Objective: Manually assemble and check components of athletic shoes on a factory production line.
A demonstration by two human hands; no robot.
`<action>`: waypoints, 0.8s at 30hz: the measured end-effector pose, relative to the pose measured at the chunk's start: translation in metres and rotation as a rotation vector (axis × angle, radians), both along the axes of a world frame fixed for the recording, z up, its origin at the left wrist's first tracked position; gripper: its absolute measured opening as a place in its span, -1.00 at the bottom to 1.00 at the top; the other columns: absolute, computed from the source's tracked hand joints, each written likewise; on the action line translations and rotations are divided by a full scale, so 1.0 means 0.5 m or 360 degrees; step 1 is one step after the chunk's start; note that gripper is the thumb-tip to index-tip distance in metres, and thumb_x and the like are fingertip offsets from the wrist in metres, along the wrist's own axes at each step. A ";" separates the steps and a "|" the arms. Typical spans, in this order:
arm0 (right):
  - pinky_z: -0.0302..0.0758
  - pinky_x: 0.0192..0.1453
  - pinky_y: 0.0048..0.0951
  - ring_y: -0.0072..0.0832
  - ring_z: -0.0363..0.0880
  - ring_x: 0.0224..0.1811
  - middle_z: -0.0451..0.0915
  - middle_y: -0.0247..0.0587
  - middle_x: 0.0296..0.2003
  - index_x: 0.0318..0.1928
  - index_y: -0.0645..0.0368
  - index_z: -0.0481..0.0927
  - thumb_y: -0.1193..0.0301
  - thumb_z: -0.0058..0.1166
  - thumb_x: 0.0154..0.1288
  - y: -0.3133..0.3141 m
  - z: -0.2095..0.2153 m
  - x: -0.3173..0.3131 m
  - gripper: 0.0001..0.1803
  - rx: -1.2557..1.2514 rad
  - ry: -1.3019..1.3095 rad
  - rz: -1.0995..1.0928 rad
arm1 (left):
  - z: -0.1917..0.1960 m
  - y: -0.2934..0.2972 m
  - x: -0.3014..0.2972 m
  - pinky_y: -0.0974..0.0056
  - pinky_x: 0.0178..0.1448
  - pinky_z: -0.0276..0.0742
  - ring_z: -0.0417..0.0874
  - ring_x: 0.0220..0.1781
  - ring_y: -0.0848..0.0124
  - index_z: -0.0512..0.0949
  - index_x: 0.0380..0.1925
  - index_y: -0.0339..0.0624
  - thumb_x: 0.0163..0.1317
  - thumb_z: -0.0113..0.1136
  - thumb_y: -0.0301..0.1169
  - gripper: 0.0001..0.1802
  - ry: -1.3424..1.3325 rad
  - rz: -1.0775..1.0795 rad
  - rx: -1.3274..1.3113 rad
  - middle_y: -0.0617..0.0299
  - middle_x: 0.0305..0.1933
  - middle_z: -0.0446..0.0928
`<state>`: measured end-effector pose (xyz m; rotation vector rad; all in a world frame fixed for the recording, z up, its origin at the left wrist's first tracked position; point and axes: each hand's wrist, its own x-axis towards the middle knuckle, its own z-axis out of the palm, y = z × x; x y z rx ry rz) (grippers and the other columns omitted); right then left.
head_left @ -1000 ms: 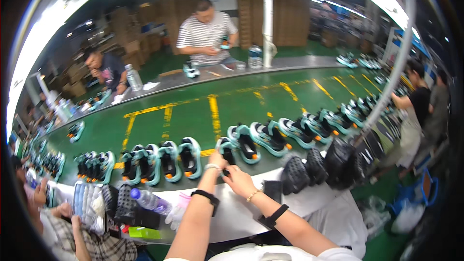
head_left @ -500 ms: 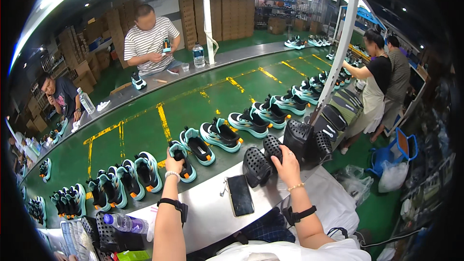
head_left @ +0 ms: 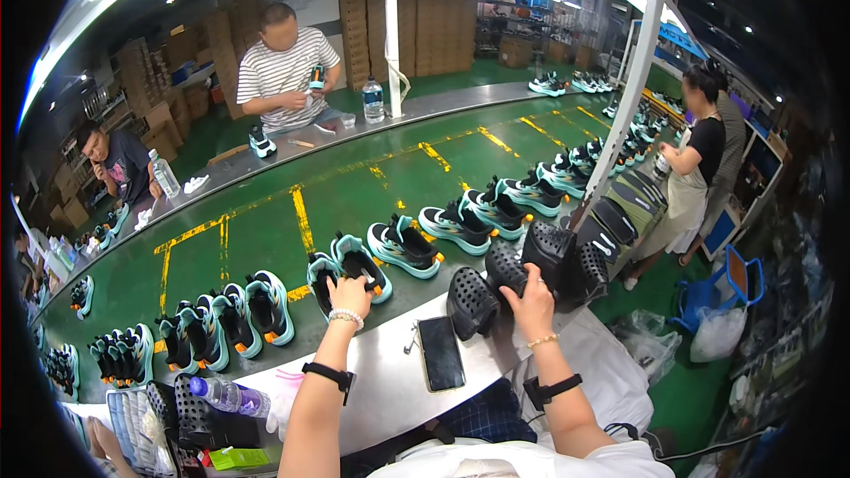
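Here, the conveyor belt (head_left: pixel 266 221) is the landmark. Beyond its far edge stand tall stacks of brown cardboard boxes (head_left: pixel 434 9), and a clear water bottle (head_left: pixel 373 100) with a pale label stands on the far ledge. On the near counter lie a second bottle (head_left: pixel 226 395) with a purple label and a small green packet (head_left: pixel 232 458).

The left hand (head_left: pixel 348 296) reaches onto the belt's near edge, fingers closed on a teal and black sneaker (head_left: pixel 324 276). The right hand (head_left: pixel 533 303) wraps the heel of a black perforated clog (head_left: pixel 506 266) at the counter's edge, beside a dark phone (head_left: pixel 440 352).

Compared with half a second ago, the hands sit on the same shoe and clog.
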<state>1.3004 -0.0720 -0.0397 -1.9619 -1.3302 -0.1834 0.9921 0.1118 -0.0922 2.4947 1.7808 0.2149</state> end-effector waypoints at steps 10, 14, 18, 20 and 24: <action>0.54 -0.20 -0.14 0.01 0.63 -0.24 0.62 0.16 -0.32 -0.02 0.35 0.36 0.26 0.28 0.12 0.158 0.108 -0.253 -0.45 -0.0180 0.0188 0.0959 | 0.005 -0.054 -0.054 0.10 -0.11 0.53 0.63 -0.11 0.19 0.60 -0.05 0.12 0.09 0.22 -0.12 -0.61 -0.0392 -0.0118 0.0032 0.15 -0.24 0.62; 0.56 -0.17 -0.16 -0.02 0.64 -0.26 0.62 0.13 -0.38 -0.25 0.32 0.58 0.19 0.31 0.01 0.301 0.034 -0.327 -0.57 -0.0559 -0.0166 0.0978 | -0.017 -0.049 -0.028 0.12 -0.09 0.52 0.62 -0.09 0.24 0.61 -0.10 0.08 0.13 0.20 -0.14 -0.67 -0.0277 -0.0136 0.0056 0.19 -0.22 0.59; 0.59 -0.21 -0.25 -0.18 0.68 -0.27 0.67 -0.07 -0.40 -0.43 0.13 0.69 0.15 0.32 -0.09 0.364 0.020 -0.414 -0.69 -0.0723 -0.0419 0.0874 | -0.037 -0.060 -0.064 0.10 -0.10 0.51 0.61 -0.10 0.23 0.62 -0.17 0.04 0.10 0.22 -0.12 -0.68 -0.0363 -0.0058 0.0065 0.21 -0.24 0.61; 0.61 -0.25 -0.30 -0.27 0.69 -0.27 0.69 -0.13 -0.39 -0.42 0.09 0.71 0.23 0.24 0.01 0.383 -0.002 -0.451 -0.79 -0.0649 -0.0636 0.0793 | -0.048 -0.064 -0.073 0.08 -0.16 0.51 0.62 -0.15 0.22 0.64 -0.27 0.03 0.08 0.24 -0.11 -0.72 -0.0363 -0.0029 0.0162 0.20 -0.29 0.61; 0.61 -0.33 -0.38 -0.37 0.71 -0.31 0.70 -0.21 -0.36 -0.38 0.06 0.73 0.42 0.02 0.19 0.433 -0.073 -0.454 -0.81 -0.0820 -0.0704 0.0586 | -0.050 -0.044 -0.033 0.08 -0.11 0.53 0.63 -0.17 0.19 0.64 -0.31 -0.08 0.03 0.27 -0.14 -0.70 -0.0323 -0.0014 0.0073 0.15 -0.29 0.62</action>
